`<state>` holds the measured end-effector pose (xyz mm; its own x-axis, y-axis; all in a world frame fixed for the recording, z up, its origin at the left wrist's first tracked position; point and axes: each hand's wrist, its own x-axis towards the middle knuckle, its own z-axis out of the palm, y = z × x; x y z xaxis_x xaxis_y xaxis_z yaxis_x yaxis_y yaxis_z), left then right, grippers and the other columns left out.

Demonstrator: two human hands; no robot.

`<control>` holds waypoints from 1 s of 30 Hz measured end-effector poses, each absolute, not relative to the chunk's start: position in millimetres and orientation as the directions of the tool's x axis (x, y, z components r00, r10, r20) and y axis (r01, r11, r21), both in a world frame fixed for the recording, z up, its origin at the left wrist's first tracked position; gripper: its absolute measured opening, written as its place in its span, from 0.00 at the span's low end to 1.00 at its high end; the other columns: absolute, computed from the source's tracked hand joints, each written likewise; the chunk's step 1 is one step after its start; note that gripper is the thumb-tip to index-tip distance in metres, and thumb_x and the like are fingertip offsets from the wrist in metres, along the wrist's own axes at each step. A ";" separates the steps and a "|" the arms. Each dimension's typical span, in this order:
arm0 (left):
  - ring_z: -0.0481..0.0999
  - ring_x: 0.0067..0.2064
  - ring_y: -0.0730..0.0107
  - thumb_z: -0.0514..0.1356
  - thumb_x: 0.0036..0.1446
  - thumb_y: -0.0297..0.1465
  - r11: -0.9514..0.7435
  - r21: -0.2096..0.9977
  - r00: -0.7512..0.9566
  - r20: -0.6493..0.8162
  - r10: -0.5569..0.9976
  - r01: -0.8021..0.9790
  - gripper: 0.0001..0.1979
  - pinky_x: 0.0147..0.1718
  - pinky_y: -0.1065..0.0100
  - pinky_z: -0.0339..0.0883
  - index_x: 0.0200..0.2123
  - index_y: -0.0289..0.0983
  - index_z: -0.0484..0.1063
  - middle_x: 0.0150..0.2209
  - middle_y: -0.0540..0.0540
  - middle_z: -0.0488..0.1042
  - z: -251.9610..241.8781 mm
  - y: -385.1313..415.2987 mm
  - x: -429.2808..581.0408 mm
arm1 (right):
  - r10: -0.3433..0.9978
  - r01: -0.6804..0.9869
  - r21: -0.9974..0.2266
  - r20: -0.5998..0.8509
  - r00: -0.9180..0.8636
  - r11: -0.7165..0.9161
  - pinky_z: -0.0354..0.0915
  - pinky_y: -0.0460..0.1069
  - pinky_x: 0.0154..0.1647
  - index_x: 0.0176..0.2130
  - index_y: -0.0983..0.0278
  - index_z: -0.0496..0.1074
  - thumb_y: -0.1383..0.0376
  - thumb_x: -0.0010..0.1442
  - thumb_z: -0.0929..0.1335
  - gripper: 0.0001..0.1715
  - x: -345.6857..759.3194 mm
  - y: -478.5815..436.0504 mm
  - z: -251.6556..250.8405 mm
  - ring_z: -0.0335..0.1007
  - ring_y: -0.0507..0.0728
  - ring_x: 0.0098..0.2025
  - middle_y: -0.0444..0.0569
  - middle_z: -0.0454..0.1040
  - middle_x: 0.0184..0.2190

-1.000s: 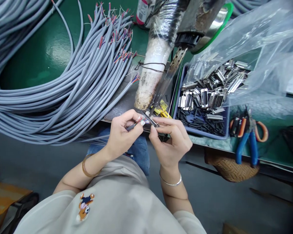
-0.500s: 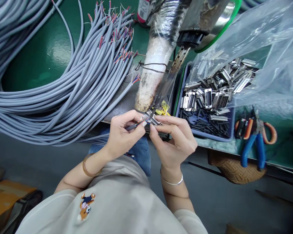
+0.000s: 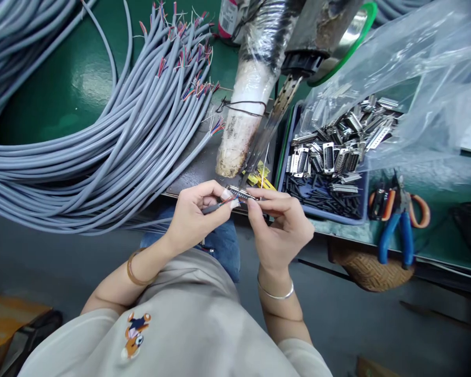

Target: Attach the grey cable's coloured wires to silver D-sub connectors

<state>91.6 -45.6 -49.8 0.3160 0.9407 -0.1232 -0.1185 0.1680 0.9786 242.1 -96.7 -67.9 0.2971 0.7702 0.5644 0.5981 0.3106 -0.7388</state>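
Between the fingertips of both hands is a metal D-sub connector (image 3: 241,193), lying just below the tip of a soldering iron (image 3: 278,112). My left hand (image 3: 198,212) is closed, pinching the grey cable (image 3: 211,208) and its thin coloured wires against the connector's solder side. My right hand (image 3: 280,222) pinches the connector's right end between thumb and fingers. Yellow-labelled scraps (image 3: 261,175) lie behind the fingers. Whether the iron tip touches a pin cannot be made out.
A large bundle of grey cables (image 3: 113,152) with stripped ends fills the left. On the right, a blue bin (image 3: 364,196) holds connectors and black tubing pieces, partly under clear plastic (image 3: 424,120). Pliers (image 3: 400,225) lie at the table edge. A plastic-wrapped white tube (image 3: 243,99) stands beside the iron.
The connector has turned from a steep slant to nearly level, and its row of pins now shows along the wires. Both hands stay pinched. The view has shifted slightly.
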 end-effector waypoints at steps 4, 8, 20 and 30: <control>0.67 0.25 0.78 0.70 0.51 0.30 0.147 0.980 0.275 -0.105 0.956 -0.136 0.08 0.23 0.76 0.62 0.27 0.36 0.73 0.25 0.51 0.71 -50.2 -46.4 92.4 | 0.769 0.605 -0.721 0.582 0.266 0.337 0.78 0.52 0.43 0.35 0.60 0.73 0.72 0.60 0.74 0.09 240.0 -95.3 -65.6 0.83 0.56 0.42 0.45 0.84 0.39; 0.66 0.24 0.79 0.69 0.52 0.28 0.098 0.986 0.199 -0.070 0.977 -0.137 0.08 0.22 0.77 0.61 0.26 0.36 0.72 0.24 0.52 0.71 -46.8 -48.4 96.5 | 0.743 0.663 -0.658 0.630 0.224 0.358 0.78 0.51 0.41 0.34 0.59 0.72 0.73 0.59 0.75 0.11 238.4 -94.3 -64.7 0.82 0.54 0.40 0.45 0.84 0.40; 0.64 0.25 0.79 0.64 0.58 0.28 -0.011 0.998 0.163 0.020 0.986 -0.055 0.08 0.22 0.76 0.58 0.27 0.37 0.70 0.25 0.52 0.70 -51.7 -50.4 102.1 | 0.712 0.712 -0.604 0.670 0.211 0.359 0.76 0.50 0.40 0.34 0.59 0.72 0.72 0.59 0.76 0.11 238.8 -88.9 -69.0 0.81 0.54 0.39 0.44 0.84 0.39; 0.65 0.25 0.81 0.65 0.55 0.26 -0.112 0.993 0.124 0.114 0.986 -0.022 0.07 0.24 0.78 0.61 0.26 0.36 0.70 0.26 0.53 0.72 -48.0 -49.4 104.5 | 0.692 0.731 -0.583 0.689 0.214 0.354 0.78 0.51 0.42 0.34 0.59 0.74 0.73 0.57 0.77 0.12 237.8 -87.1 -66.3 0.82 0.54 0.40 0.44 0.83 0.40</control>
